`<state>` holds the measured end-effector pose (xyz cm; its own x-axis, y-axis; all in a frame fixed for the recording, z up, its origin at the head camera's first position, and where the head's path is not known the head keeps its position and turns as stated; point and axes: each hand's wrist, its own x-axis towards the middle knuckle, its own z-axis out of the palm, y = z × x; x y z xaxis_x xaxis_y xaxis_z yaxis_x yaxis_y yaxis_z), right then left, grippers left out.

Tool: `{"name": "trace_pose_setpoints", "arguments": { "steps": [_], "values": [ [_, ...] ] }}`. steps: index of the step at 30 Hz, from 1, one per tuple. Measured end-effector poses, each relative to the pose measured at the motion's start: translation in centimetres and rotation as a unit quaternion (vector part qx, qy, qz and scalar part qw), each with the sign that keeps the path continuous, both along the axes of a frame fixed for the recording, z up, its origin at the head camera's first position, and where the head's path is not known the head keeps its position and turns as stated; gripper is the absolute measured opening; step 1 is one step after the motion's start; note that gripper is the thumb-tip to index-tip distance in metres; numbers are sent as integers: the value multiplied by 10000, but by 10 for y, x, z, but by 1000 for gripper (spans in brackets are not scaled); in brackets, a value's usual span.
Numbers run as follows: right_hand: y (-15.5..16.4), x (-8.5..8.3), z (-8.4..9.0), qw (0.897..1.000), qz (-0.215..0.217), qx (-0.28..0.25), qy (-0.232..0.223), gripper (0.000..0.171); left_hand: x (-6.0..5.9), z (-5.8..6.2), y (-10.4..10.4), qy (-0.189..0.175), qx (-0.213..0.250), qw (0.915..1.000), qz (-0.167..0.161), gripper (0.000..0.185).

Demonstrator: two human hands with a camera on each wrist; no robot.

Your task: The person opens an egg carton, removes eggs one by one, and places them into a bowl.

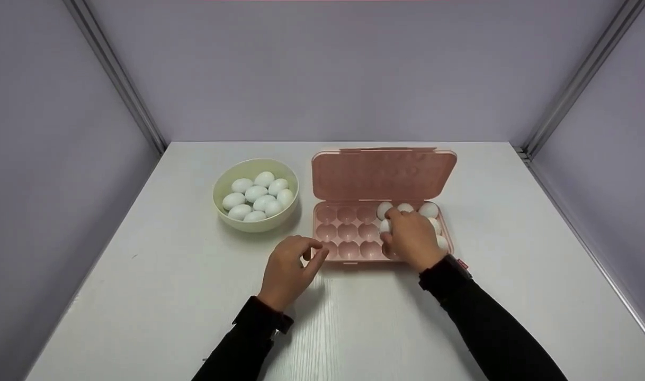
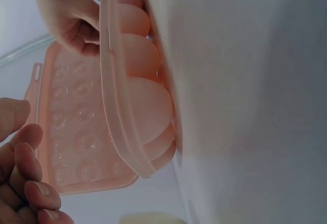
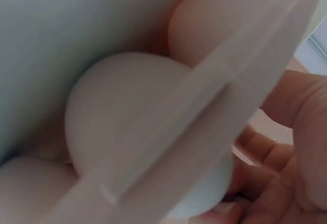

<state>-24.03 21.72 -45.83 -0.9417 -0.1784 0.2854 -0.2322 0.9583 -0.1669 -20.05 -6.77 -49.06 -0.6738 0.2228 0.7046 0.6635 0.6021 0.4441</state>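
Under right hand [image 1: 413,239]: egg [image 1: 384,226], pinched.

A white egg [image 3: 138,132] fills the middle of the right wrist view, very close to the lens and blurred; the translucent pink rim of the egg tray [image 3: 214,112] crosses diagonally in front of it; a second rounded cup, pink-tinged [image 3: 214,25], sits above, seen through the plastic; another pale curve shows at the lower left corner; the right hand [image 3: 291,152] lies at the right edge, its fingers [image 3: 260,152] curled close against the egg.
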Motion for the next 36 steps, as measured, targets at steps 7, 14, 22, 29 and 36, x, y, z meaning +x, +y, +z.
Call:
{"name": "trace_pose_setpoints", "arguments": {
  "steps": [7, 14, 22, 29, 36],
  "values": [
    [-3, 18, 12, 9796, 275, -1964, -325, 42, 3, -1, 3, 220, -63, 9997, -105, 18],
    [-24, 42, 20, 8172, 1618, -4898, -2570, 36, 16, 10, 11, 804, -195, 9953, -493, 52],
    [-45, 58, 16, 7034, 1727, -5866, -3623, 33, 28, 27, 23, 1199, -94, 9881, -960, 50],
    [-37, 58, 11, 7325, 1623, -5613, -3494, 32, 28, 25, 26, 1086, -243, 9886, -1018, 47],
    [-20, 49, 0, 8738, 1541, -4309, -1645, 30, 19, 27, 11, 1127, -225, 9908, -711, 47]
  ]
}}
